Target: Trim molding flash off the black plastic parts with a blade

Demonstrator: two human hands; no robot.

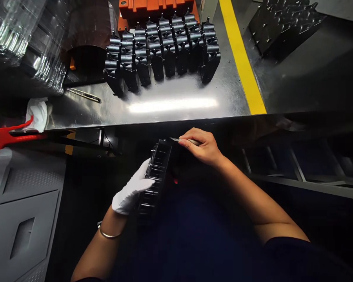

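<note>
In a white glove, my left hand (pixel 132 192) grips a long black plastic part (pixel 157 172) with ribs and small pins along its side. The part is held tilted in front of the bench edge. My bare right hand (pixel 204 147) is closed on a small craft knife (pixel 194 141), its pointed blade facing left. The blade tip is near the top end of the black part, with a small gap between them. My left fingertips behind the part are hidden.
A row of similar black parts (pixel 155 51) stands on the metal bench (pixel 170 94), before an orange block (pixel 159 6). More black parts (pixel 282 27) lie beyond the yellow stripe (pixel 242 58). A box cutter (pixel 84 94), plastic-wrapped stacks (pixel 26 43) and red-handled tool (pixel 8 135) are at left.
</note>
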